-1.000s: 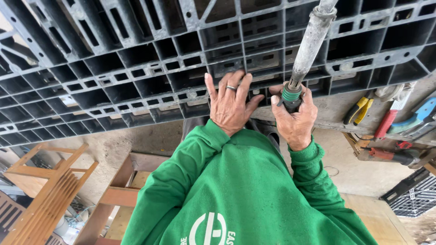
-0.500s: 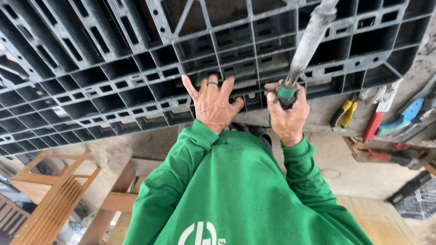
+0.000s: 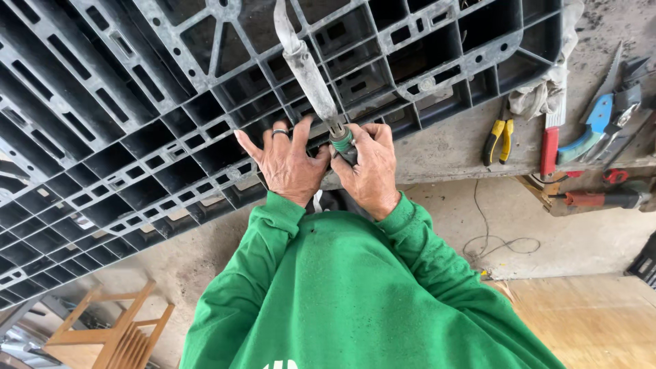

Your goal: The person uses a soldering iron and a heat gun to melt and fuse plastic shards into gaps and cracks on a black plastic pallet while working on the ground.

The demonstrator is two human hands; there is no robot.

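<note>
**Both hands at the grey pallet, the right one on a long tool**

From my seat at the feed, the biggest thing I see is the dark grey plastic pallet (image 3: 171, 123), a ribbed grid that fills the upper left and runs off the frame. Below it come the green sleeves (image 3: 355, 294) of the person whose camera I am watching through. A concrete ledge (image 3: 451, 147) runs under the pallet's right end.

The long grey tool (image 3: 307, 68) slants from the top edge down to the hands, ending in a green collar just above the knuckles. The right hand (image 3: 372, 167) is wrapped closed round that lower end — fingers curled tight on it. The left hand (image 3: 287, 164) lies flat against the pallet's ribs just beside it, fingers spread wide and holding nothing; a ring shows on one finger.

On the ledge, well apart to the right, lie yellow-handled pliers (image 3: 497, 140), a red-handled tool (image 3: 549, 150) and a blue-handled saw (image 3: 593, 126) — a crumpled white rag (image 3: 547, 96) sits just above them. Bottom left, a wooden frame (image 3: 109, 335).
</note>
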